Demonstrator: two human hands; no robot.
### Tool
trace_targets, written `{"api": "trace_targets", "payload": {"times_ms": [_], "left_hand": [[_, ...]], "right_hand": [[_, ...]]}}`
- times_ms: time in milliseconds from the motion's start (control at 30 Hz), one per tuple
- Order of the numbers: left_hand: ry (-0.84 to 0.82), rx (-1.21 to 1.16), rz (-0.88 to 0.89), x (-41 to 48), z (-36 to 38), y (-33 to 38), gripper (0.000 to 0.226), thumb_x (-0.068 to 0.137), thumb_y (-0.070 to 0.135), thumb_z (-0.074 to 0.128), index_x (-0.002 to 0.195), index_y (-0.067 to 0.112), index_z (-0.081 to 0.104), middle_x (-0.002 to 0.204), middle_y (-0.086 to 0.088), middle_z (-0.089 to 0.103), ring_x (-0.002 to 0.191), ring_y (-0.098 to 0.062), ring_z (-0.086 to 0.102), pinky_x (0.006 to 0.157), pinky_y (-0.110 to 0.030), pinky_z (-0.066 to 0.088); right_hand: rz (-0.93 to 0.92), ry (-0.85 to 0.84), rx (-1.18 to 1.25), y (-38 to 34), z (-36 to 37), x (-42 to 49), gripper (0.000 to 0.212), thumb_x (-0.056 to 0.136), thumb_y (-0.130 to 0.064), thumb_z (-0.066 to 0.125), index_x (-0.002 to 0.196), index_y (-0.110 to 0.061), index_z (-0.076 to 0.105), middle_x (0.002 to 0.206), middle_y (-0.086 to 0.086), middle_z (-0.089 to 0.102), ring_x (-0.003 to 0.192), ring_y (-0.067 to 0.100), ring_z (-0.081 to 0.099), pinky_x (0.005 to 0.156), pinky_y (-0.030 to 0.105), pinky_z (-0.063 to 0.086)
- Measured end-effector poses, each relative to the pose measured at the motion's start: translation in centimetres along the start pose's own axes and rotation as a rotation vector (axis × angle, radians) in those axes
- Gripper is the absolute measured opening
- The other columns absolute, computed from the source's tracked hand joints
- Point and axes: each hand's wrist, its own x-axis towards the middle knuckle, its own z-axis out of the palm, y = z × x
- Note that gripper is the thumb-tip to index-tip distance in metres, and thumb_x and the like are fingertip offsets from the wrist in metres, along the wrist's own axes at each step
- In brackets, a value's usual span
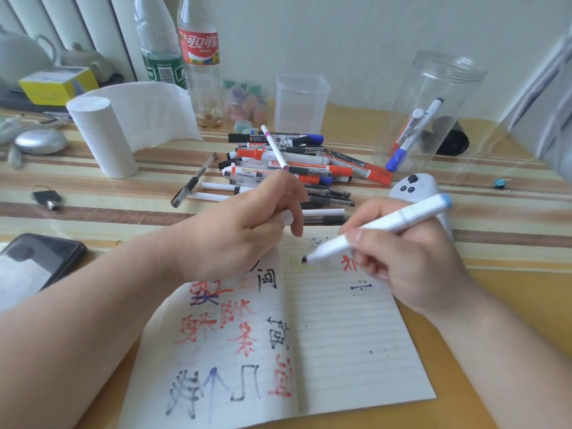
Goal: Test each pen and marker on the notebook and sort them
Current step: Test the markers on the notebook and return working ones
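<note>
1. The right hand [411,261] is gripping a white marker [380,224] in a writing hold, with its fingers curled round the barrel near the tip. The dark tip is touching the notebook [340,351] at the top of the right page, just beside the fold.
2. The marker's long axis is running from that tip up and to the right, ending in a pale blue end.
3. The left hand [241,230] is resting on the top of the left page, with its fingers curling round a small white piece [288,217], probably the cap.
4. Sorting is likely turning on the clear round jar [458,88]. It is standing beyond and to the right of the right hand, which is the nearer hand.
5. That jar is holding two markers, one red and one blue, leaning inside. The square tub [301,100] to its left is showing no pens that I can make out.
6. The pile of pens [294,168] is lying just beyond the notebook, between the hands and the containers.
</note>
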Motion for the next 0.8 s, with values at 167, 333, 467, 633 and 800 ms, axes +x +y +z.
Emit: {"api": "trace_targets", "payload": {"times_ms": [167,333,467,633,800], "left_hand": [[0.029,0.067,0.074,0.2,0.1,0.0,0.038,0.096,0.017,0.032,0.13,0.033,0.032,0.104,0.017,0.059,0.086,-0.025,0.054,0.078,-0.047,0.049],[0.019,0.079,0.121,0.5,0.5,0.2,0.041,0.099,0.021,0.03,0.137,0.036,0.029,0.109,0.018,0.061,0.081,-0.03,0.054,0.076,-0.047,0.05],[-0.019,0.096,0.133,0.4,0.7,0.9,0.047,0.096,0.013,0.033,0.138,0.033,0.03,0.113,0.019,0.06,0.084,-0.024,0.055,0.077,-0.041,0.051],[0.005,-0.06,0.107,0.5,1.2,0.7,0.046,0.089,0.0,0.044,0.129,0.023,0.045,0.102,0.019,0.06,0.081,-0.017,0.055,0.071,-0.032,0.048],[0.104,-0.632,0.077,0.8,0.9,-0.1,0.015,0.086,-0.003,0.062,0.1,0.004,0.062,0.085,-0.018,0.065,0.077,-0.031,0.061,0.072,-0.037,0.051]], "right_hand": [[-0.057,0.219,0.295,-0.5,-0.5,0.6,0.013,0.081,-0.009,0.06,0.072,-0.016,0.067,0.056,0.011,0.052,0.047,0.022,0.043,0.04,0.02,0.028],[-0.06,0.175,0.252,-0.6,-0.2,0.5,0.012,0.082,-0.012,0.063,0.074,-0.018,0.069,0.061,0.013,0.057,0.05,0.023,0.049,0.039,0.02,0.031],[-0.057,0.082,0.175,-0.3,-0.1,0.3,0.009,0.082,-0.01,0.066,0.079,-0.017,0.072,0.063,0.013,0.062,0.053,0.025,0.051,0.04,0.021,0.034],[-0.012,-0.035,0.099,-0.2,0.0,0.4,0.02,0.075,-0.026,0.082,0.092,-0.016,0.077,0.071,0.02,0.067,0.055,0.04,0.052,0.042,0.026,0.037],[0.033,-0.032,0.295,0.0,0.0,0.3,0.038,0.063,-0.029,0.091,0.095,-0.013,0.08,0.081,0.021,0.071,0.071,0.024,0.065,0.044,0.025,0.039]]}}
